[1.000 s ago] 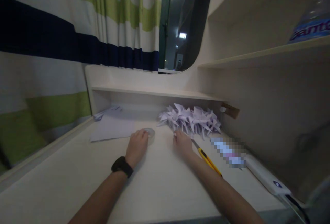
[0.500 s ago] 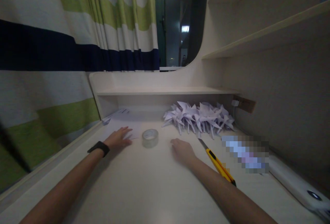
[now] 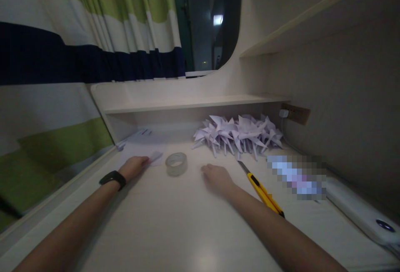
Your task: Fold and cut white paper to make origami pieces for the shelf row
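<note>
My left hand [image 3: 134, 166], with a black watch on the wrist, lies on the desk at the near edge of a white paper sheet [image 3: 142, 151] and pinches a corner of it. A clear tape roll [image 3: 176, 164] stands just right of that hand. My right hand [image 3: 215, 178] rests on the desk with its fingers curled and nothing in it, between the tape roll and a yellow utility knife [image 3: 261, 189] whose blade is out. A heap of folded white paper cranes [image 3: 239, 135] sits behind, under the low shelf.
A low shelf [image 3: 193, 103] spans the back of the pale desk [image 3: 175, 230]. A striped curtain [image 3: 62, 55] hangs on the left. On the right lie a blurred-out object [image 3: 295, 178] and a white device [image 3: 362, 215]; a wall socket [image 3: 295, 113] is above.
My left hand left the tape roll, moved left to the paper sheet and took its corner. My right hand drew back from the cranes and rests lower. The view tilted down.
</note>
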### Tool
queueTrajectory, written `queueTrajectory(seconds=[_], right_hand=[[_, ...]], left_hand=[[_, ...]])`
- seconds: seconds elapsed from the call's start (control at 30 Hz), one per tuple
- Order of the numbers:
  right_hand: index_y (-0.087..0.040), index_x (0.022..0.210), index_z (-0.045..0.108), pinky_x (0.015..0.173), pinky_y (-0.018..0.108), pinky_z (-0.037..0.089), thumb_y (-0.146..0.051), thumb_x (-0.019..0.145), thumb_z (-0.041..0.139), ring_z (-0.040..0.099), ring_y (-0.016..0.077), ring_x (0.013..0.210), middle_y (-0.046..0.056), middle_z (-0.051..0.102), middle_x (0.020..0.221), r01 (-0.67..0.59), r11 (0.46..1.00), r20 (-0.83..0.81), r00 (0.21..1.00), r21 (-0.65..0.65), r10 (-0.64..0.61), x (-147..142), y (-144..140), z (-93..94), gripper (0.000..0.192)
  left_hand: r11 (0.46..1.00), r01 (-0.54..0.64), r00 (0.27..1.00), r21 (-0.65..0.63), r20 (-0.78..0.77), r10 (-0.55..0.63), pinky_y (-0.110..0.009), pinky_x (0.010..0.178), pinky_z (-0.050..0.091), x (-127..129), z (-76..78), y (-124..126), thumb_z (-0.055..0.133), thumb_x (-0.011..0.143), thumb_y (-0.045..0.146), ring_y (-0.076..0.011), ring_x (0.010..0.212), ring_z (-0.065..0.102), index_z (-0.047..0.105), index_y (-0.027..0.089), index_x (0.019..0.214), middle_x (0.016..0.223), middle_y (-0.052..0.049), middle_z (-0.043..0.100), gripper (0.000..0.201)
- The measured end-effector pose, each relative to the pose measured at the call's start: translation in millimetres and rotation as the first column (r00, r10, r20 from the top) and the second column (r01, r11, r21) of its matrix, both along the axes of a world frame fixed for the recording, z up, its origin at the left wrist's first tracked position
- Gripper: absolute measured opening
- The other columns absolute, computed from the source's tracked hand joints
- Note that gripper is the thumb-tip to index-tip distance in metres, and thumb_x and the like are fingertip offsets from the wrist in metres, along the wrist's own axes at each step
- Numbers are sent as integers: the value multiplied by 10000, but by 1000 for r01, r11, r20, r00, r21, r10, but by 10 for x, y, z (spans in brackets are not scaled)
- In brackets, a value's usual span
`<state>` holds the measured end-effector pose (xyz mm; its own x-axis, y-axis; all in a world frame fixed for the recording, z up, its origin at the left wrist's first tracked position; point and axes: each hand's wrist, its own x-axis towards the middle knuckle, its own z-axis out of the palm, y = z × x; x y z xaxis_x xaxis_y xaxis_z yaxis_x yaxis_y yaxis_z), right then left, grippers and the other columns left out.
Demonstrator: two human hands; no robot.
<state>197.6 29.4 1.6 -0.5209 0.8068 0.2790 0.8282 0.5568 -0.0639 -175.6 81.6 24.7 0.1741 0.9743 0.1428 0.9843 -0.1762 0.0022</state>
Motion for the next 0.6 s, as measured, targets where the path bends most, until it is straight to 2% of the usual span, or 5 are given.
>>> queueTrajectory(seconds=[0.17, 0.3, 0.47, 0.6], right_hand=[[-189, 1094, 575, 758, 300, 428, -216, 903, 403, 626, 216, 910, 90, 649, 1004, 9, 1000, 8, 1000, -26, -8, -10, -4, 6, 257], [-189, 1062, 585, 753, 296, 436, -197, 896, 416, 633, 215, 902, 88, 650, 996, 14, 1000, 5, 1000, -27, -14, -18, -4, 7, 237], [-191, 1053, 593, 745, 294, 444, -192, 897, 432, 640, 219, 907, 87, 653, 995, 9, 999, 3, 1000, -35, -9, -14, -16, 31, 223], [-194, 1108, 589, 763, 297, 442, -202, 903, 434, 639, 221, 929, 96, 657, 1022, -1, 999, -17, 1000, -43, 0, -12, -16, 26, 258]], left_hand=[[978, -175, 983, 111, -44, 181, -307, 713, 443, 81, 0, -15, 356, 876, 384, -287, 886, 662, 714, 176, 879, 919, -145, 727, 414], [958, -250, 966, 137, -23, 256, -301, 668, 436, 138, 32, -71, 356, 870, 445, -279, 846, 663, 723, 185, 861, 900, -134, 730, 451], [942, -289, 956, 172, -2, 293, -304, 614, 413, 226, 235, -263, 340, 877, 481, -284, 814, 659, 714, 186, 831, 868, -126, 727, 478], [948, -219, 950, 231, -170, 260, -306, 606, 394, 391, 398, -601, 310, 909, 455, -291, 776, 660, 676, 169, 772, 791, -145, 712, 484]])
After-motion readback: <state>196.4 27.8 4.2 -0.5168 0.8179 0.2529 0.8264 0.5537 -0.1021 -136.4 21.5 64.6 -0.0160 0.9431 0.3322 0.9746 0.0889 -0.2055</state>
